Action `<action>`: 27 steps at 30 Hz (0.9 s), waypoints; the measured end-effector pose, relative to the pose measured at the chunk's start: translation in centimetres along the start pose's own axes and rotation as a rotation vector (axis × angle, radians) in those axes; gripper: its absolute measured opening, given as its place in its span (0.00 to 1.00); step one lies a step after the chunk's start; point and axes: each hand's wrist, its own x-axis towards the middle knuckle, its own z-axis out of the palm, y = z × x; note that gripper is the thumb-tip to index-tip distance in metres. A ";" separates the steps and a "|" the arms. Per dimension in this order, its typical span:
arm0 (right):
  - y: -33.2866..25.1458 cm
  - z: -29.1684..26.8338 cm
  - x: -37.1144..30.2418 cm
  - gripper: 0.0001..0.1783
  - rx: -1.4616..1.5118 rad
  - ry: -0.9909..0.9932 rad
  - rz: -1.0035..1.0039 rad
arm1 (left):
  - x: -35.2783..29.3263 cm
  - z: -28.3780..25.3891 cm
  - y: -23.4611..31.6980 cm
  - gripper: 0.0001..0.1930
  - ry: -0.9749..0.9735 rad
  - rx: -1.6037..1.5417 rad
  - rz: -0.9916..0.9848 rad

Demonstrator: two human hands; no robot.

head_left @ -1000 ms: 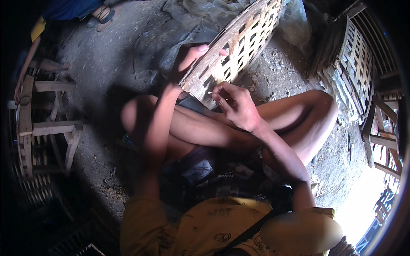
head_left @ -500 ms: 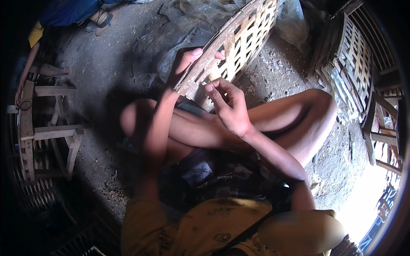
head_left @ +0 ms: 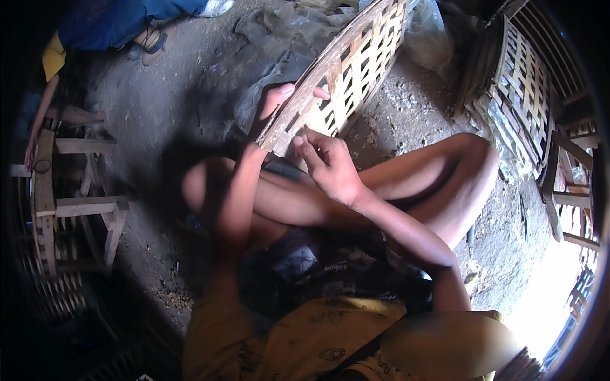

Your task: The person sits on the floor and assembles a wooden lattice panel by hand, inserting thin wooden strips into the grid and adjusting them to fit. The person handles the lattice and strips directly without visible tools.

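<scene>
- One other person (head_left: 121, 22) is at the upper left corner, in blue clothing with a yellow sleeve (head_left: 54, 60); the bare arm goes down beside a wooden frame.
- This wooden frame (head_left: 89, 206), which has legs and crossbars, stands on the rough grey ground (head_left: 146, 120) at the left side.
- The left hand (head_left: 273, 101) holds the long rim of the woven panel. Its thumb lies on the outer side, and a fingertip is seen on the lattice side, so the fingers are closed around the rim.
- Crumpled clear plastic (head_left: 273, 28) lies on the ground behind this hand.
- The woven panel (head_left: 333, 73), made of flat pale strips with openings between them, is tilted above the crossed legs (head_left: 305, 203). Its lower end is near the shins, and its upper end reaches the top edge of the view.
- The right hand (head_left: 333, 168) is at the lower end of the panel. Thumb and forefinger are narrow, with their tips close to the strips; I cannot tell whether they pinch something thin.
- More clear plastic (head_left: 432, 41) lies just to the right of the panel.
- A second woven panel (head_left: 524, 73) leans at the right, with other flat pieces beside it.
- A wooden structure (head_left: 572, 199) stands at the far right, above a very bright patch.
</scene>
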 end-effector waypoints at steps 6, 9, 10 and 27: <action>0.0 -0.7 -0.6 0.17 0.089 0.074 0.038 | -0.1 0.4 0.1 0.34 0.100 0.033 -0.021; 0.0 -0.3 0.1 0.17 -0.025 0.040 -0.095 | 0.3 0.7 -0.3 0.34 0.057 0.003 0.014; 0.4 -0.3 0.4 0.17 -0.086 0.024 -0.126 | 0.4 0.4 -0.3 0.34 0.032 -0.002 0.014; 0.1 -1.0 -0.5 0.20 -0.065 0.081 0.099 | -0.3 0.5 0.0 0.32 0.149 0.112 0.007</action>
